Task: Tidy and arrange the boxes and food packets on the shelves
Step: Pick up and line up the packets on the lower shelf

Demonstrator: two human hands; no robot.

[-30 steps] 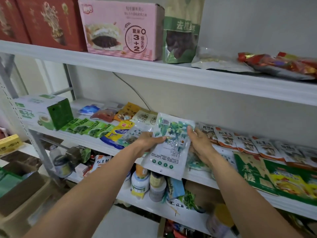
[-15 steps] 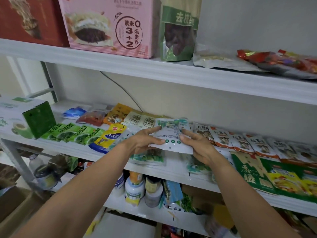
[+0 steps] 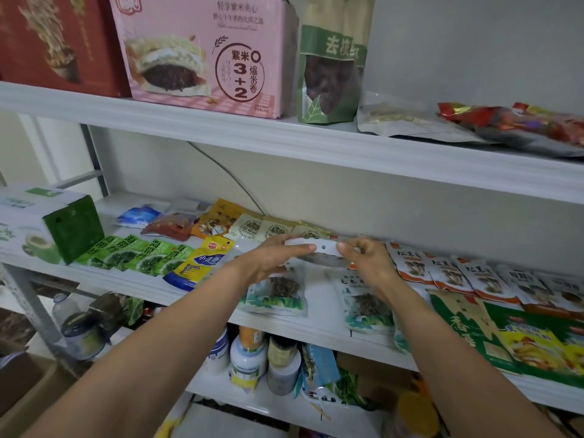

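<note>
Here your left hand (image 3: 268,263) and right hand (image 3: 368,263) pinch the food packet (image 3: 322,248) at either end, its long edge crosswise, just above the middle shelf (image 3: 319,298).

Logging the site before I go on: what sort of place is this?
Probably a pantry or small storeroom: white shelves hold mixed food packets laid flat, a pink cake box and assorted jars. The left hand and right hand hold a white-edged packet.
</note>
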